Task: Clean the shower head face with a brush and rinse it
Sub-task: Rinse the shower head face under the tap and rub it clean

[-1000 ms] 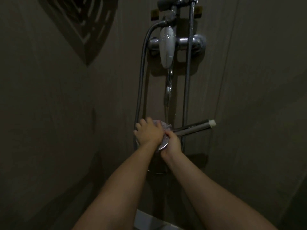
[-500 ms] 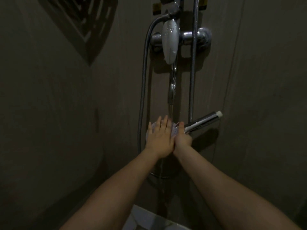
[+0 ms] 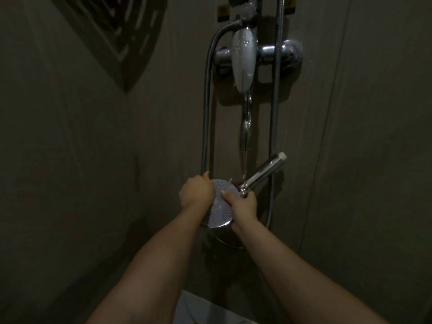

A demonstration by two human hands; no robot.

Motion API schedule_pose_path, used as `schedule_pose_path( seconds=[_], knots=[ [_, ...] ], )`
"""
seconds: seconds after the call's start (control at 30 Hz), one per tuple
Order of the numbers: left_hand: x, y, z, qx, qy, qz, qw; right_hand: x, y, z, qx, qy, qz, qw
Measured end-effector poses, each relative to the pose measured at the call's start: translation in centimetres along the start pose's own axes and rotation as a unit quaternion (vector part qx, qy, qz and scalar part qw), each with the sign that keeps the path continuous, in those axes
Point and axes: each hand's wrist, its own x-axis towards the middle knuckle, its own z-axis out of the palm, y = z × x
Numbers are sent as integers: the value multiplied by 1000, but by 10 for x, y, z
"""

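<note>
The round chrome shower head point(image 3: 221, 208) faces up toward me, its dotted white face showing between my hands. My left hand point(image 3: 196, 192) curls over its left rim. My right hand point(image 3: 243, 204) grips its right side by the neck, thumb lying on the face. The chrome handle point(image 3: 265, 175) sticks out up and to the right. A thin stream of water point(image 3: 245, 146) falls from the tap spout point(image 3: 243, 59) onto the neck of the head. No brush is visible.
The chrome mixer valve point(image 3: 278, 53) sits on the dim tiled wall above. Two metal hoses point(image 3: 207, 108) hang down either side of the stream and loop below my hands. A pale object point(image 3: 203, 309) lies at the bottom edge. A patterned shadow marks the upper left wall.
My left hand slid off the face to the left rim, uncovering the nozzles. The head tilted so its face shows more, and the handle rose to a steeper angle.
</note>
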Motion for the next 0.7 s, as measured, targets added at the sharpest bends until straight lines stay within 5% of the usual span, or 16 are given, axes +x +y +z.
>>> schedule_pose_path(
  seconds=[0.2, 0.37, 0.53, 0.7],
  knots=[
    [-3, -8, 20, -200, -76, -121, 969, 11, -12, -17, -214, 95, -124, 964],
    [-15, -12, 18, -434, -272, -118, 851, 25, -7, -32, -264, 132, -134, 946],
    [-11, -22, 19, -349, -192, -34, 917, 21, -8, -31, -176, -44, -70, 981],
    [-19, -23, 26, -352, -148, -48, 923, 25, -15, -41, -87, -113, 10, 990]
  ],
)
